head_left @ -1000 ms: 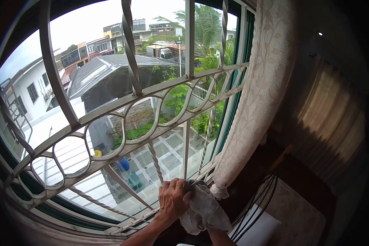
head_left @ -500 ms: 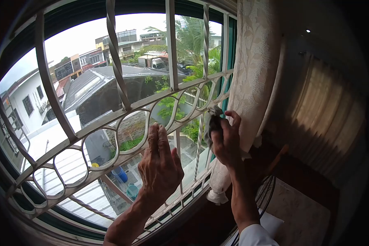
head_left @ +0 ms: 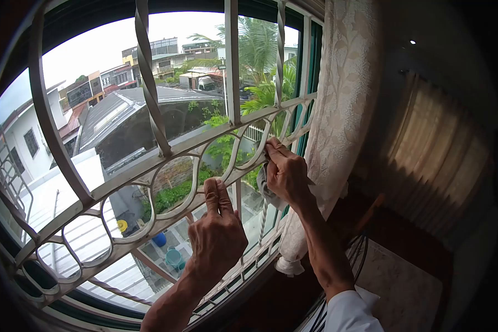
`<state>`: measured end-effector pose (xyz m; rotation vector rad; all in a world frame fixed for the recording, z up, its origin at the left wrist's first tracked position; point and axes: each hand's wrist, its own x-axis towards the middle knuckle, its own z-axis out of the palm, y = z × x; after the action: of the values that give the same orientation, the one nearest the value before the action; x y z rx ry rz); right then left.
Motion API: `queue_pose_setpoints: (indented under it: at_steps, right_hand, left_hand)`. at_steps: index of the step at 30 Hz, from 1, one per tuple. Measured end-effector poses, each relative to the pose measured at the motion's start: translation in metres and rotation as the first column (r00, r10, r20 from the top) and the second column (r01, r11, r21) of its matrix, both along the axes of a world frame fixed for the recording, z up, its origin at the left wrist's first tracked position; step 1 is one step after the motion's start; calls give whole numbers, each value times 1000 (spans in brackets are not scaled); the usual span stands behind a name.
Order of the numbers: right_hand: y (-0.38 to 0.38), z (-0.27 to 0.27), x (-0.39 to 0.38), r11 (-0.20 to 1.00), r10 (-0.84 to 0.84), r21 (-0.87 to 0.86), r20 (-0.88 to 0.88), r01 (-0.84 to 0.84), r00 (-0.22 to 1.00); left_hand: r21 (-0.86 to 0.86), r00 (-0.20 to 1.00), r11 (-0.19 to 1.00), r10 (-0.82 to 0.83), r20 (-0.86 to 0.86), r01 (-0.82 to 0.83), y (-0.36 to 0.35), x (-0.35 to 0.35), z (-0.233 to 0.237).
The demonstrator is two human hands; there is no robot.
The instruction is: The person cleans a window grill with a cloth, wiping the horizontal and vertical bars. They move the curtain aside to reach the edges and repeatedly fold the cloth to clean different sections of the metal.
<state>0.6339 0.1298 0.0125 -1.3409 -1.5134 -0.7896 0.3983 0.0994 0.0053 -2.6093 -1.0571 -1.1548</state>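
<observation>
In front of me is a white metal window grille (head_left: 130,166) with twisted uprights and a band of rounded loops. My left hand (head_left: 218,238) rests against the lower rail of that band, two fingers stretched upward together and the thumb beside them. Its other fingers are mostly hidden. Higher and to the right, my right hand (head_left: 286,174) pinches a grey cloth (head_left: 268,191) against the curve of a loop. Part of the cloth hangs below the fingers; the rest is covered by the hand.
A patterned cream curtain (head_left: 343,105) hangs just right of my right hand, its gathered end low down. A pale tabletop (head_left: 395,282) and dark cables (head_left: 359,257) are at lower right. Behind the grille are roofs, palms and a yard with buckets.
My right hand has moved left and upward with the cloth, from beside the grille onto a loop. My left hand's fingers sit slightly lower on the grille. The view has shifted slightly.
</observation>
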Motion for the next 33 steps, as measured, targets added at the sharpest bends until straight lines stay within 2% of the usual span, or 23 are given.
queue_pose_setpoints:
  at_steps: [1, 2, 3, 5, 6, 7, 8, 9, 11, 14, 17, 18, 19, 21, 23, 24, 25, 27, 28, 29, 30, 31, 33]
  right_hand:
    - [1, 3, 6, 1000, -3, 9, 1, 2, 1000]
    - [1, 9, 16, 999, 18, -40, 16, -17, 1000]
    - [0, 12, 21, 995, 35, -98, 21, -32, 999]
    - [0, 4, 16, 998, 6, -57, 13, -5, 1000]
    - [-6, -1, 4, 999, 22, -29, -62, -24, 998]
    - [-10, -6, -7, 999, 46, 7, -133, -45, 990]
    - [-5, -26, -9, 977, -29, 210, -70, 43, 997]
    - [-8, -36, -14, 951, -37, 303, -64, 54, 997]
    - [-12, -39, -30, 984, 25, 176, -161, 4, 987]
    - [-15, -19, -49, 989, -139, 36, -122, 145, 983]
    - [-13, -25, -56, 994, -53, 89, -180, 70, 982]
    - [-16, -27, -51, 995, -16, 101, -110, 27, 994]
    - [-21, -27, -45, 994, -29, 106, -117, 42, 993]
    - [-31, -15, -29, 996, -53, 72, -25, 55, 998]
    - [-32, 23, -17, 960, -280, -22, -17, 279, 960]
    - [-16, 29, 9, 958, -278, -7, 203, 286, 939]
    - [-7, 30, 19, 958, -279, -12, 199, 287, 939]
    - [5, 31, 30, 964, -95, -207, 319, 167, 943]
    - [7, 26, 30, 994, 9, -106, 244, 17, 970]
    - [5, 15, 25, 994, 2, -110, 248, 26, 969]
    - [2, 7, 16, 988, 137, -82, 20, -134, 990]
    - [1, 2, 10, 959, 275, -15, -202, -284, 940]
    - [-5, -4, 3, 952, 301, 23, -219, -304, 928]
  left_hand:
    - [26, 1000, 1000, 7, -3, -7, 0, 1, 3]
    - [-69, 999, 997, 27, -33, -29, -3, -1, 7]
    - [-72, 999, 997, 22, -39, -25, -1, 0, 5]
    - [27, 1000, 999, 22, 10, -23, 2, 1, -3]
    - [35, 999, 999, 37, 20, -37, 3, 1, -2]
    - [37, 999, 999, 35, 27, -36, 1, 1, -2]
    - [11, 999, 999, 33, 19, -33, 0, 0, 0]
    - [-14, 999, 999, 36, 12, -36, 0, -1, 2]
    - [-38, 997, 996, 74, -38, -75, -2, -1, 7]
    - [70, 998, 997, 47, -42, -44, 0, -2, 4]
    - [-4, 999, 999, 53, -1, -53, -3, 3, 6]
    - [46, 998, 997, 60, 9, -61, -3, 5, 2]
    - [51, 999, 998, 46, 2, -46, -3, 5, 3]
    - [34, 998, 997, 68, -8, -67, -3, 4, 5]
    - [7, 997, 997, 78, -28, -77, -3, 1, 5]
    - [-4, 997, 997, 70, -29, -71, -3, 1, 6]
    - [-18, 998, 998, 60, -34, -61, -4, 0, 5]
    - [-15, 998, 998, 55, -31, -55, -2, -1, 5]
    - [-14, 998, 999, 51, -24, -51, -2, 0, 4]
    - [-18, 999, 999, 42, -21, -42, -3, -1, 2]
    - [5, 999, 999, 40, 1, -40, -2, 1, 1]
    - [33, 999, 999, 40, 21, -40, 0, 3, 0]
    - [51, 999, 998, 39, 20, -40, -1, 6, -1]
